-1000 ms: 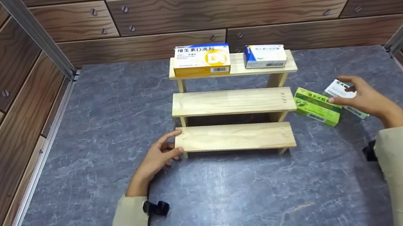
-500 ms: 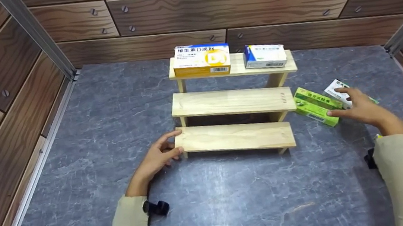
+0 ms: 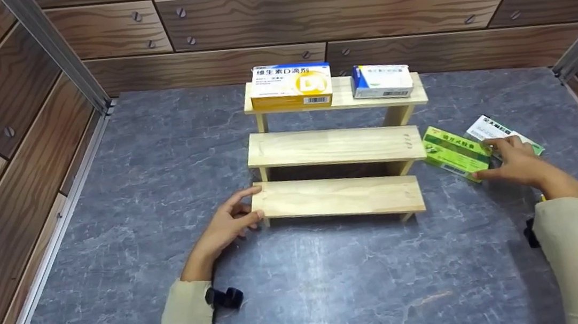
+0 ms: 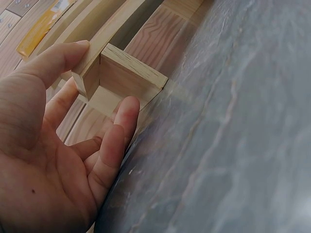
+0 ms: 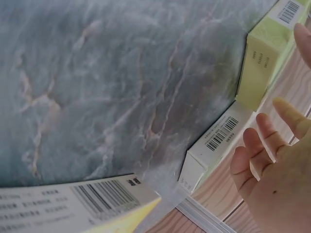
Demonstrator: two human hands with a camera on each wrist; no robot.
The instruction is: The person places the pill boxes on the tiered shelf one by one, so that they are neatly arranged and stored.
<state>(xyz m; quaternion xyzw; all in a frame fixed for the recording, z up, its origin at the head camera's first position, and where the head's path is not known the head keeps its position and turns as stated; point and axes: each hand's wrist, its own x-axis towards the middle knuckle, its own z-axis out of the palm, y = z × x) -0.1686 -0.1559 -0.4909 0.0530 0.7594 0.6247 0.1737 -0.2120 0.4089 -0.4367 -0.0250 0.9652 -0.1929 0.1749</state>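
Note:
My left hand (image 3: pixel 227 216) holds the left end of the lowest step of a three-tier wooden display stand (image 3: pixel 338 197). In the left wrist view its thumb (image 4: pixel 73 53) lies over the step's edge, with a finger against the other side. My right hand (image 3: pixel 523 164) hovers over the right end of a green medicine box (image 3: pixel 454 150), thumb and forefinger spread to either side of it. The right wrist view shows those fingers (image 5: pixel 289 119) loosely bent and apart; contact with the box cannot be made out. Beyond lies a white-and-green medicine box (image 3: pixel 498 129), partly behind the hand.
On the top tier sit an orange-and-white vitamin D box (image 3: pixel 289 87) and a white-and-blue box (image 3: pixel 381 81). A further white box with a yellow side (image 5: pixel 112 204) lies near the right wrist. Wood-patterned walls (image 3: pixel 337 12) enclose the grey marbled tabletop (image 3: pixel 334 286).
My right hand has drawn back towards me and lowered around the green box's right end, uncovering more of the white-and-green box. The left hand has stayed on the stand.

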